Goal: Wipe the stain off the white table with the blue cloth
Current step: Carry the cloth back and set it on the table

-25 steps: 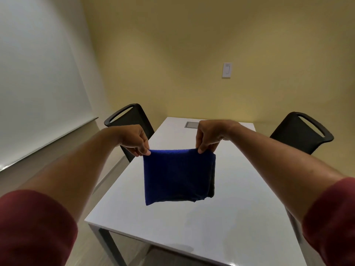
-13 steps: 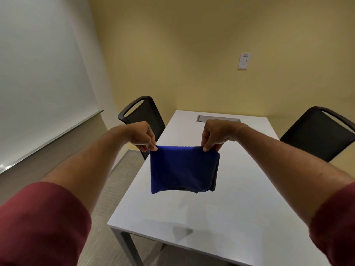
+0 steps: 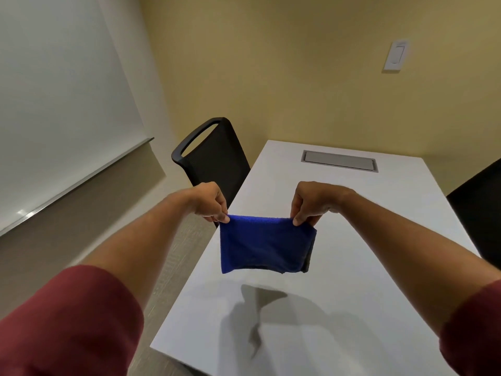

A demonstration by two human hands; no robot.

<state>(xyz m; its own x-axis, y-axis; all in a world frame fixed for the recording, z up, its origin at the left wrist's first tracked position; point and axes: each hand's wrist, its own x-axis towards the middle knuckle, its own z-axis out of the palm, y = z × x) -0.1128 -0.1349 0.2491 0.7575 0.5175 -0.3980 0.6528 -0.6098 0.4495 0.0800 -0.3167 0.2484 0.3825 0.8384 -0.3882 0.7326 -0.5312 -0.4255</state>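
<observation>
Left hand [image 3: 210,203] and right hand [image 3: 311,203] each pinch a top corner of the blue cloth [image 3: 264,245], hanging above the white table [image 3: 379,253]; wiping not yet begun, no stain visible.

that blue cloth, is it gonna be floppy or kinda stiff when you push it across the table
Probably floppy: the blue cloth hangs limp from the left hand and right hand, its lower edge curling. It looks light, since fingertip pinches hold it. Its fuzzy texture suggests it may bunch rather than slide on the white table.
</observation>
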